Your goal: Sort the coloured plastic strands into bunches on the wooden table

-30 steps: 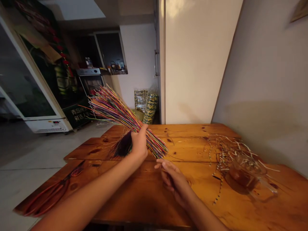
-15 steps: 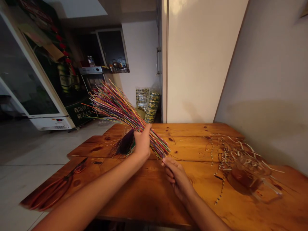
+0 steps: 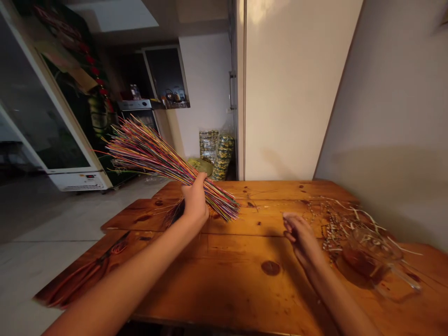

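Observation:
My left hand [image 3: 195,200] is wrapped round a thick bundle of thin coloured wires [image 3: 154,156], held slanting above the wooden table [image 3: 231,280]. The far ends fan out to the upper left; the near ends stick out evenly to the right of my fist. Over the table's right half is my right hand [image 3: 303,235], apart from the bundle. Its fingers are curled, thumb and forefinger pressed together; anything between them is too small to make out. Behind my left wrist lies a dark bundle of strands [image 3: 177,212], partly hidden.
A long-handled red tool [image 3: 79,280] lies at the table's left edge. On the right stand a clear glass mug [image 3: 367,266] with brown liquid and a scatter of thin patterned pieces [image 3: 331,231]. A white cabinet or wall panel [image 3: 294,93] rises behind the table.
My right hand has moved away from the bundle's near end, to the right. My left hand has shifted slightly left and up with the bundle, which now lies flatter.

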Demonstrator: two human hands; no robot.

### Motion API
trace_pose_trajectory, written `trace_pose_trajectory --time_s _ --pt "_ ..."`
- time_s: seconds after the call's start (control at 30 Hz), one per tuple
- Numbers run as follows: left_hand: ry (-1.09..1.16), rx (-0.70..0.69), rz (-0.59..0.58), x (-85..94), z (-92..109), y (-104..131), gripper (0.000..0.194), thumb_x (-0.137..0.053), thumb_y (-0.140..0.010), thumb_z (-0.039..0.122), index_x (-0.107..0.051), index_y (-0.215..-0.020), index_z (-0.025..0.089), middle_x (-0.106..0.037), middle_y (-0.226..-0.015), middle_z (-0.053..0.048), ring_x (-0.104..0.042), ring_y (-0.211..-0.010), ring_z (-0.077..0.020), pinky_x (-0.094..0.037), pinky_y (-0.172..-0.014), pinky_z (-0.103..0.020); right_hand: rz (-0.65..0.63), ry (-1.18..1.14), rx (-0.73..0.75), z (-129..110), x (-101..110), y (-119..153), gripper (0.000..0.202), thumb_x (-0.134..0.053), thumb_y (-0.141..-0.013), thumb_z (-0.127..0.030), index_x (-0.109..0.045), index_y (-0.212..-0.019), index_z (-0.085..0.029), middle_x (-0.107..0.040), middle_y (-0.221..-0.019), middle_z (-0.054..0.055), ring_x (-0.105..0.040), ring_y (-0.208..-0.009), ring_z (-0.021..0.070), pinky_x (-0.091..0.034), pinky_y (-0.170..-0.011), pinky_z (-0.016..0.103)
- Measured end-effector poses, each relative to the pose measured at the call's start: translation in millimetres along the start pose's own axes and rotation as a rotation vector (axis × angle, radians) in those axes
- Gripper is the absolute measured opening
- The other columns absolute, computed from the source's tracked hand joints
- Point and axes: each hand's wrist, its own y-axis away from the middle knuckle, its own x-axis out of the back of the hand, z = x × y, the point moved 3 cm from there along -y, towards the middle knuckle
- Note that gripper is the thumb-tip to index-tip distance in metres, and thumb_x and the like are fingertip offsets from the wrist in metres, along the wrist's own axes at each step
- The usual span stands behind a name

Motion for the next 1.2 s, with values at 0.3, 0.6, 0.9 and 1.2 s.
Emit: trace_pose_trajectory --time_s 0.3,0.6,0.9,1.2 --pt "0.079 0.006 0.041 15.8 12.1 -8.9 0.018 -0.063 -0.058 0.02 -0.046 -0.064 0.019 -0.047 -0.054 0.007 -0.048 -0.047 -0.0079 -0.041 -0.045 -0.019 0.221 -0.455 -0.171 -2.0 84.3 -45.5 0.028 -0.043 -0.083 -0.003 -0.034 -0.061 -0.019 -0.033 -0.046 -0.011 -0.032 -0.032 -0.0013 -0.027 -0.032 0.004" --pt "-0.005 0.142 -0.015 17.1 2.2 1.0 0.017 -0.064 -0.058 0.021 -0.048 -0.064 0.018 -0.049 -0.047 0.006 -0.049 -0.043 -0.0107 -0.041 -0.042 -0.021 0.029 -0.529 -0.405 36.2 53.5 -36.9 0.026 -0.038 -0.094 -0.017 -0.049 -0.071 -0.016 -0.042 -0.048 -0.006 -0.037 -0.032 0.0014 -0.032 -0.031 0.007" --pt "-0.038 0.21 -0.209 9.4 -7.3 17.6 0.019 -0.068 -0.058 0.023 -0.053 -0.067 0.016 -0.052 -0.052 0.006 -0.05 -0.048 -0.0096 -0.043 -0.049 -0.021 -0.239 -0.285 -0.588 82.3 -36.0 14.8 0.029 -0.062 -0.081 -0.042 -0.064 -0.092 -0.015 -0.07 -0.096 0.01 -0.066 -0.091 0.0178 -0.051 -0.085 0.029" --pt "-0.026 0.211 -0.322 -5.9 -17.3 42.7 0.023 -0.07 -0.059 0.024 -0.053 -0.073 0.018 -0.054 -0.059 0.005 -0.051 -0.052 -0.0103 -0.042 -0.052 -0.022 -0.241 -0.516 -0.791 103.7 -75.5 58.1 0.036 -0.047 -0.089 -0.044 -0.068 -0.087 -0.015 -0.074 -0.085 0.004 -0.067 -0.083 0.0161 -0.046 -0.09 0.031"
